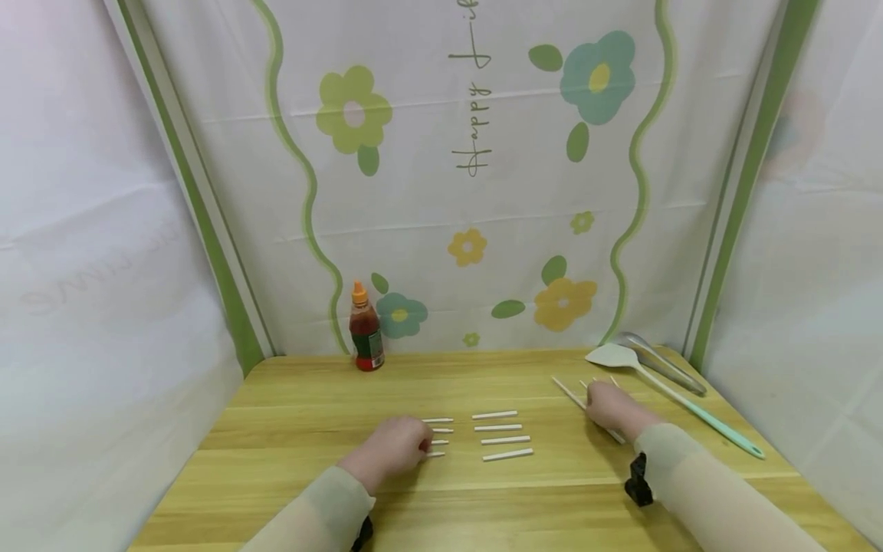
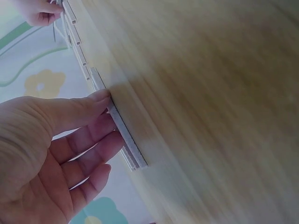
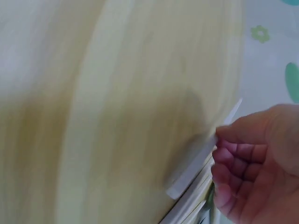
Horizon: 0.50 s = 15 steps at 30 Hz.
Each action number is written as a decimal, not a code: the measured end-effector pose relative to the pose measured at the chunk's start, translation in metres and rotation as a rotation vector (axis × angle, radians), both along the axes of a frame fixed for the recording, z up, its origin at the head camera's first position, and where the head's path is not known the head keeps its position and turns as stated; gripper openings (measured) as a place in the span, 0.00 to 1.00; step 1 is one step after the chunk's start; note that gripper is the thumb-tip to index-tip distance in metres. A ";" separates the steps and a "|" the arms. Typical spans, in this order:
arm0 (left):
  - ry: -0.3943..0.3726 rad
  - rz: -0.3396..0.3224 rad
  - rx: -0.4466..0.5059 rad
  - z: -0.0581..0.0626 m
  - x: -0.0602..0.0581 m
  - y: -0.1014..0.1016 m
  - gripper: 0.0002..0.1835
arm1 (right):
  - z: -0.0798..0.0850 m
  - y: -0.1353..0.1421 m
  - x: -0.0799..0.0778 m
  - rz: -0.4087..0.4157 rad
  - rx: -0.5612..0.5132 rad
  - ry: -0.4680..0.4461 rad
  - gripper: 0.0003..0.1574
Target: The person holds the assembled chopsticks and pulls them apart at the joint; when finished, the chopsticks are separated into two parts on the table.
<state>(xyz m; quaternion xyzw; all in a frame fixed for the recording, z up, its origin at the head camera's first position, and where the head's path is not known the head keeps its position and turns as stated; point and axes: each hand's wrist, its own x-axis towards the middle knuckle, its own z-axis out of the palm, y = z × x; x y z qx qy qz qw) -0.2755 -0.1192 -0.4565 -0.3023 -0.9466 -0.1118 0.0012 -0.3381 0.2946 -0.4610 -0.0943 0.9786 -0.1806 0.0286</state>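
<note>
Short white sticks lie in two columns on the wooden table. My left hand (image 1: pixel 396 452) is over the left column. Its thumb and fingers pinch the nearest white stick (image 2: pixel 126 130), low over the wood, and partly hide the column. Just right of it, the middle column of white sticks (image 1: pixel 507 440) lies in near-parallel rows. Farther right, my right hand (image 1: pixel 614 406) is over a loose group of white sticks (image 1: pixel 567 391). In the right wrist view, its thumb and curled fingers pinch one white stick (image 3: pixel 191 172), with others lying beneath it.
A red sauce bottle (image 1: pixel 367 333) with an orange cap stands at the back left. A spatula (image 1: pixel 697 410) with a pale head and mint handle lies along the right side, beside metal tongs (image 1: pixel 665 364). Printed fabric walls (image 1: pixel 428 192) enclose the table (image 1: pixel 290 429).
</note>
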 end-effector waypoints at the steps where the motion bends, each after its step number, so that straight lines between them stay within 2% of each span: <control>1: -0.001 0.001 0.001 0.000 0.000 0.000 0.12 | 0.003 -0.006 0.001 0.014 -0.006 -0.004 0.08; 4: -0.004 0.003 0.017 0.001 0.000 0.001 0.12 | 0.015 -0.027 0.006 0.087 -0.046 0.011 0.08; 6: 0.032 -0.008 0.052 0.003 0.000 0.002 0.12 | 0.024 -0.044 0.010 0.144 -0.078 0.013 0.08; 8: 0.127 -0.038 0.117 0.008 -0.001 0.006 0.11 | 0.034 -0.061 0.016 0.223 -0.110 0.013 0.09; 12: 0.406 -0.125 0.245 0.022 -0.003 0.018 0.09 | 0.048 -0.097 0.029 0.366 -0.186 -0.027 0.10; 15: 0.525 -0.171 0.243 0.031 -0.003 0.027 0.15 | 0.056 -0.121 0.038 0.461 -0.261 -0.078 0.08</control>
